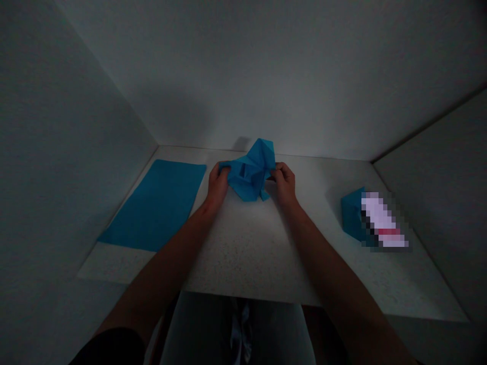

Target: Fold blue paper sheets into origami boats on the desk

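A sheet of blue paper (249, 175), creased and partly folded into a many-sided shape, is held up between my two hands above the middle of the table. My left hand (218, 182) pinches its left edge, thumb on the near side. On the opposite side, my right hand (284, 181) has thumb and fingers closed on the right edge. Folds stand up at the top, and a small flap hangs low near my right hand. The fingertips behind the paper are hidden.
A blue sheet (155, 205) lies flat on the pale table (243, 253) at the left. Toward the right stands a folded blue paper piece (350, 215), beside a pixelated light-coloured object (382, 220). Walls rise at the back and both sides.
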Available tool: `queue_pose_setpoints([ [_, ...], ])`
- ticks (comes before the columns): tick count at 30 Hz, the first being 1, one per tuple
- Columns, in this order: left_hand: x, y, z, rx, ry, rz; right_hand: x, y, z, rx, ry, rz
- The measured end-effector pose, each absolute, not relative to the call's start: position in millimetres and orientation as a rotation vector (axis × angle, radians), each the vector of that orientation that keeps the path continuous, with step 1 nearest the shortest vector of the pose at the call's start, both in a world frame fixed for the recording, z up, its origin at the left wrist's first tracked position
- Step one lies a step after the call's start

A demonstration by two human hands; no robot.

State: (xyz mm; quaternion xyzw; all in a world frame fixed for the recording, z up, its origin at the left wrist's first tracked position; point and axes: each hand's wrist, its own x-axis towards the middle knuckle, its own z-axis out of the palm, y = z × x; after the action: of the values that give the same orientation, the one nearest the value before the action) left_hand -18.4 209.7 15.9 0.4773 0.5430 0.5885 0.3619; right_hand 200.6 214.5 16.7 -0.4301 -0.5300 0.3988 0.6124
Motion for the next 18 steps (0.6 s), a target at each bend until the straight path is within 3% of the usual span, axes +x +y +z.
queue_pose_setpoints([
  [10, -21.2, 210.7, 21.6, 1.021, 1.122, 1.566, 200.7, 210.4, 29.9, -0.820, -0.816, 1.248],
  [18, -28.2, 217.4, 19.6, 0.935, 1.170, 1.686, 216.7, 218.5, 29.3, -0.836, -0.735, 1.162],
])
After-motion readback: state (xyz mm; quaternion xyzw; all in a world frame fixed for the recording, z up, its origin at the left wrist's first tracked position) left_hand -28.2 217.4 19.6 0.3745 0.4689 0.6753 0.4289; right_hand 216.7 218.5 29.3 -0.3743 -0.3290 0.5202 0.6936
